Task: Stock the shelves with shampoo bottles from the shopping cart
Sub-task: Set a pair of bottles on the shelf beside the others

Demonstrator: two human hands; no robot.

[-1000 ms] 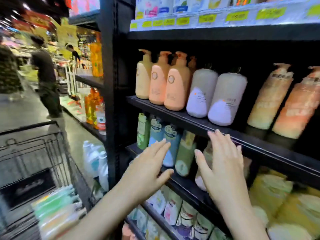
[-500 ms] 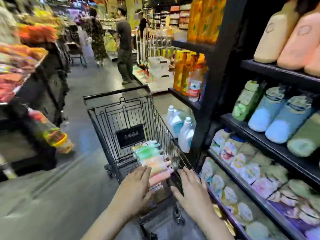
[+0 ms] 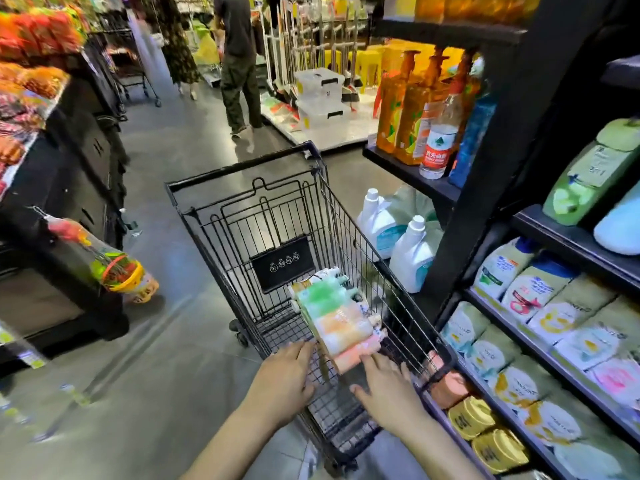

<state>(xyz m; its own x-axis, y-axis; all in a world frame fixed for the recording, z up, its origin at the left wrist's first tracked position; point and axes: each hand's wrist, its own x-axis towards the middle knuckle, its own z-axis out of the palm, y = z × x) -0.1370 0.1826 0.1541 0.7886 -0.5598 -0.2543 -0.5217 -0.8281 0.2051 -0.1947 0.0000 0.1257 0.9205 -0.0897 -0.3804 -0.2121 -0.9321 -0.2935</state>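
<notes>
Both hands, left hand (image 3: 284, 382) and right hand (image 3: 388, 393), reach with spread, empty fingers toward stacked shampoo bottles (image 3: 341, 323) at the shopping cart's (image 3: 242, 178) near end; a careless grab could topple them.

Shopping cart (image 3: 277, 237) stands in the aisle, just left of the shelves (image 3: 554, 306). Shampoo bottles (image 3: 341, 323) lie stacked in the cart at its near right. Left hand (image 3: 282, 386) sits near-left of the stack, right hand (image 3: 388, 393) near-right, both over the cart's near end. Two jugs (image 3: 398, 240) stand on the floor right of the cart. A person (image 3: 239, 60) stands far up the aisle.
</notes>
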